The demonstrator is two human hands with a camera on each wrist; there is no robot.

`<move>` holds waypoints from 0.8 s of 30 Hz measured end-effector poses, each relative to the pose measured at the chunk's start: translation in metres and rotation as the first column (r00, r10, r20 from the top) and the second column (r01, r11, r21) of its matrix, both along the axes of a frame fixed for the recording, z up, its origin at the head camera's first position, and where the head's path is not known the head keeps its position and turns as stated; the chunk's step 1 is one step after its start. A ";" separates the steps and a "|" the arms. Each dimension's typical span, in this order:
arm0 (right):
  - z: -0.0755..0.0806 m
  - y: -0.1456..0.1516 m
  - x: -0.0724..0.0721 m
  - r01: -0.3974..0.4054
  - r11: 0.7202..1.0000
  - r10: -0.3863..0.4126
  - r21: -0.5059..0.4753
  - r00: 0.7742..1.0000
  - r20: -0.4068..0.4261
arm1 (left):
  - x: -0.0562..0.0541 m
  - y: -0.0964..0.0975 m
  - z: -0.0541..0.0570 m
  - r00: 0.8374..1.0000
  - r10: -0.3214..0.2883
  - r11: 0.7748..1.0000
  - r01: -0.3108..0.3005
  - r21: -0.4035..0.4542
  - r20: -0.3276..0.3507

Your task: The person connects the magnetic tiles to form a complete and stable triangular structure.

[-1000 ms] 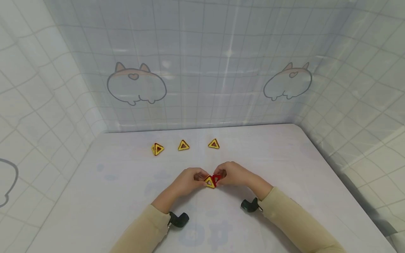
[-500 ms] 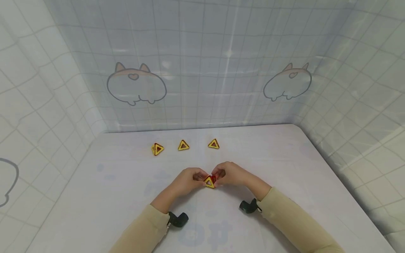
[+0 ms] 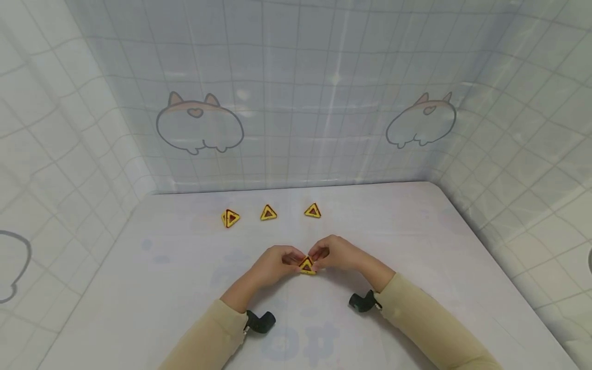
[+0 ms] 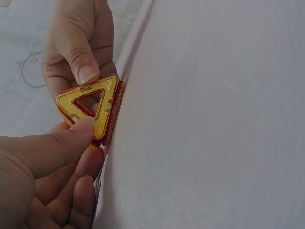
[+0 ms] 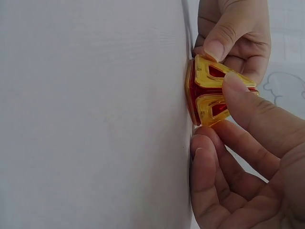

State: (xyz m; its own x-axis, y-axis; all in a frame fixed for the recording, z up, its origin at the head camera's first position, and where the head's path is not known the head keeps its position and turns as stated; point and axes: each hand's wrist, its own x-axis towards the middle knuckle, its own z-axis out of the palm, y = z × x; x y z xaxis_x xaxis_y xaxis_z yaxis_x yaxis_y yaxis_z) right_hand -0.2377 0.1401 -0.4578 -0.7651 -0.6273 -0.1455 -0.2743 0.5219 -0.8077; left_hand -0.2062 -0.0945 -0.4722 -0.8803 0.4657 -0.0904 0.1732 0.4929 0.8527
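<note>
Both hands meet over a small pyramid of yellow and red triangular magnetic tiles (image 3: pixel 307 267), low on the table near the middle. From the left side, my left hand (image 3: pixel 270 266) pinches it, thumb on a yellow face (image 4: pixel 101 107) and fingers around behind. My right hand (image 3: pixel 341 255) pinches the opposite side between thumb and fingers. Two yellow faces with red edges between them show in the right wrist view, where the pyramid (image 5: pixel 204 90) touches or nearly touches the tabletop. Its rear faces are partly hidden by the fingers.
Behind the hands stand three more yellow and red triangle pieces: a left one (image 3: pixel 230 218), a middle one (image 3: pixel 268 213) and a right one (image 3: pixel 312 210). The white table (image 3: pixel 185 288) ends at a tiled-pattern curtain (image 3: pixel 296 118). Dark wrist cameras (image 3: pixel 262 322) hang below both sleeves.
A red-edged triangle that leaned out to the right of the yellow one has been brought in against it. My right hand moved slightly left; the left stayed nearly still.
</note>
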 end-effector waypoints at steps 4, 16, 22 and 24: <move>0.003 0.000 -0.001 -0.004 1.000 0.004 -0.012 1.000 0.016 | 0.000 0.001 0.003 1.000 0.008 1.000 -0.008 0.001 0.012; 0.015 -0.006 0.008 0.006 1.000 -0.005 0.008 0.998 -0.067 | 0.001 -0.005 0.008 0.999 0.039 0.998 -0.038 -0.051 0.019; 0.018 -0.015 0.013 -0.036 0.999 0.034 -0.007 0.984 -0.177 | 0.002 -0.013 0.010 0.999 0.050 0.996 -0.050 -0.070 0.002; 0.019 -0.016 0.014 -0.041 0.999 0.040 0.000 0.978 -0.204 | 0.002 -0.016 0.010 0.998 0.063 0.995 -0.063 -0.078 -0.001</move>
State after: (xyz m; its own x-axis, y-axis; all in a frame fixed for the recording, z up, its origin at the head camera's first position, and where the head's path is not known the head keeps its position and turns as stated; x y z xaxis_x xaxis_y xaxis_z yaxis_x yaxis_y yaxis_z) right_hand -0.2235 0.1238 -0.4392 -0.7520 -0.6590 0.0139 -0.4546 0.5032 -0.7349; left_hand -0.2040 -0.1107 -0.4623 -0.9075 0.4009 -0.1255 0.1386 0.5677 0.8115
